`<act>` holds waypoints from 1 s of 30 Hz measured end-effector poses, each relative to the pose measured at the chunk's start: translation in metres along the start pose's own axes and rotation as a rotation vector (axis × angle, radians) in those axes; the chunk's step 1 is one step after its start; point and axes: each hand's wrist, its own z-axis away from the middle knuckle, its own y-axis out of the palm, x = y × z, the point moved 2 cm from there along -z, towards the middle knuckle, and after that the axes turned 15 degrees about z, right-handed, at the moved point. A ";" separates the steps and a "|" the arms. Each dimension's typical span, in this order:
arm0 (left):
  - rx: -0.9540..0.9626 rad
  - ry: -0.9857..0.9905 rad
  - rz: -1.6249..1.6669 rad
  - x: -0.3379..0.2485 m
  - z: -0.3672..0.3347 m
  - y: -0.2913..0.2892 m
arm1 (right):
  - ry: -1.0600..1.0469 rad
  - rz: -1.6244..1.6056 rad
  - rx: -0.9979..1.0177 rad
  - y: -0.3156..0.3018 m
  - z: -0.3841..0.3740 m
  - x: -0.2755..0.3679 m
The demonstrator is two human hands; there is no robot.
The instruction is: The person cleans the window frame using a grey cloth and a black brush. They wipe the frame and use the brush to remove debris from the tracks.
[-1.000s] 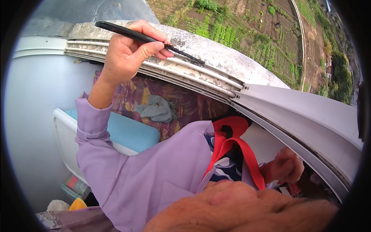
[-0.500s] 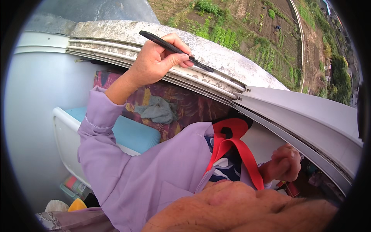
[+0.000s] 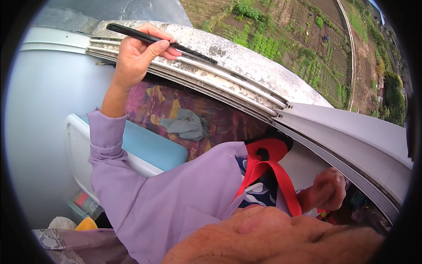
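My left hand [image 3: 143, 53] pinches a slim black brush [image 3: 127, 31] between thumb and fingers. Dark bristles at the brush's far end lie along the white window track [image 3: 241, 83], whose grooves look stained and dirty. Beyond the track runs a weathered, pale outer ledge [image 3: 263, 72]. At the lower right, my right hand [image 3: 327, 191] is closed, with fingers curled, near the inner edge of the window frame [image 3: 351, 163]. What it may hold is hidden.
Below the track, a grey-blue cloth [image 3: 187, 124] lies on a purple patterned cover [image 3: 149, 103]. A light-blue, white-rimmed piece [image 3: 154, 145] stands beside my left arm. Red straps [image 3: 281, 176] hang across my front. Outside are garden plots [image 3: 294, 35].
My left hand has moved left along the track, taking the brush with it; its bristles now lie farther left. The right hand stays closed in nearly the same place.
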 end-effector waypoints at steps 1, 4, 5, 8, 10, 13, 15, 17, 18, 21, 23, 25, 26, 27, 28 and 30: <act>0.044 -0.041 0.051 0.003 -0.007 0.010 | -0.075 0.027 0.022 -0.001 -0.003 0.004; 0.112 -0.122 0.017 0.017 -0.011 0.024 | -0.254 0.050 0.127 0.001 -0.017 0.010; 0.134 -0.156 -0.010 0.019 -0.014 0.028 | -0.217 0.054 0.125 -0.002 -0.013 0.009; 0.086 -0.137 -0.027 0.017 -0.009 0.005 | -0.154 0.056 0.157 -0.008 -0.009 0.009; 0.042 -0.153 -0.077 0.009 -0.006 -0.023 | -0.137 0.039 0.173 -0.009 -0.007 0.006; -0.083 -0.101 -0.086 -0.003 0.007 -0.073 | -0.129 -0.004 0.149 -0.005 -0.004 0.002; -0.077 -0.088 -0.161 -0.011 0.009 -0.090 | -0.081 0.061 0.057 0.000 -0.005 0.003; -0.072 -0.087 -0.280 -0.017 0.010 -0.102 | -0.077 0.091 0.017 0.002 -0.006 0.003; -0.074 -0.057 -0.310 -0.020 0.011 -0.110 | -0.097 0.089 0.022 0.000 -0.005 0.002; -0.078 -0.077 -0.306 -0.026 0.013 -0.113 | -0.068 0.081 0.019 -0.004 -0.003 0.002; -0.040 -0.042 -0.248 -0.027 0.013 -0.099 | -0.043 0.067 0.015 -0.003 -0.003 0.002; 0.016 -0.024 -0.184 -0.024 0.009 -0.079 | -0.048 0.047 0.021 -0.001 -0.006 0.004; 0.052 -0.023 -0.152 -0.022 0.005 -0.067 | -0.088 0.070 0.032 0.001 -0.008 0.006; 0.085 -0.021 -0.120 -0.020 0.002 -0.055 | -0.130 0.091 0.044 0.002 -0.011 0.006; 0.093 -0.052 -0.125 -0.015 0.002 -0.047 | -0.173 0.113 0.055 0.003 -0.012 0.007; 0.101 -0.096 -0.100 -0.004 0.000 -0.040 | -0.156 0.089 0.081 0.002 -0.013 0.006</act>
